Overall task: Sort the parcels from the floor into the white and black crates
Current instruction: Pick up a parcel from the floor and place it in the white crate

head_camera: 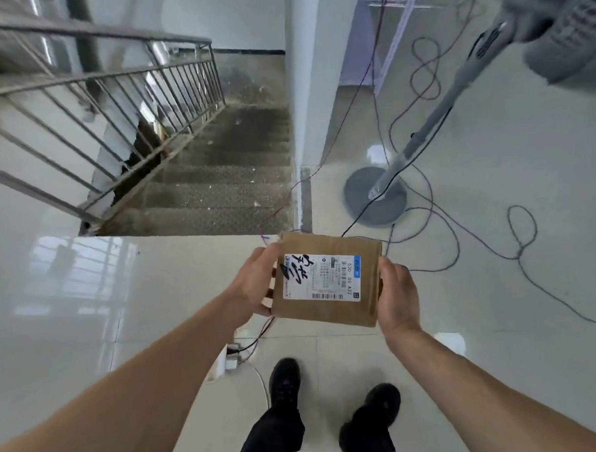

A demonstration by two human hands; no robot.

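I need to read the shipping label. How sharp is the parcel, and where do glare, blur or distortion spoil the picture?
Head view: the parcel, gripped by the left hand and right hand, is sharp, its label legible in large print, fine print not; window glare streaks the floor at left; the railing and fan head are blurred; the wide lens bows the railing.

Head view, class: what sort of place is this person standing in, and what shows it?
Probably an indoor stair landing: a concrete staircase with a metal railing descends ahead, and a pedestal fan stands among loose cables on glossy tiles.
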